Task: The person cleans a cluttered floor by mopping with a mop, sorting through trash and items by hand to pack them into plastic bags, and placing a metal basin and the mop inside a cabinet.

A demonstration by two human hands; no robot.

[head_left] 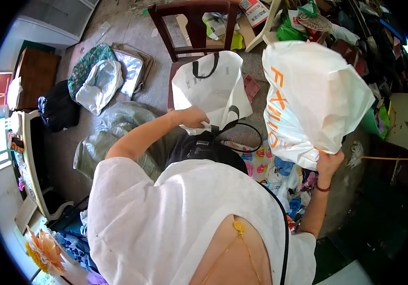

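Observation:
A white tote bag (213,80) with black handles stands open on the seat of a dark wooden chair (195,26). My left hand (192,118) is closed on the near rim of this tote. To the right, a large white plastic bag (313,95) with orange lettering hangs puffed out from my right hand (329,164), whose fingers are wrapped round its lower end. What the plastic bag holds, if anything, is hidden. A black cord loops beside the tote's near handle.
Below the plastic bag lies a pile of mixed bags and cloth (287,180). Grey-green sheeting (118,133), a silvery bag (100,85) and a black bag (59,107) lie on the left floor. Clutter with a green bag (290,31) fills the upper right.

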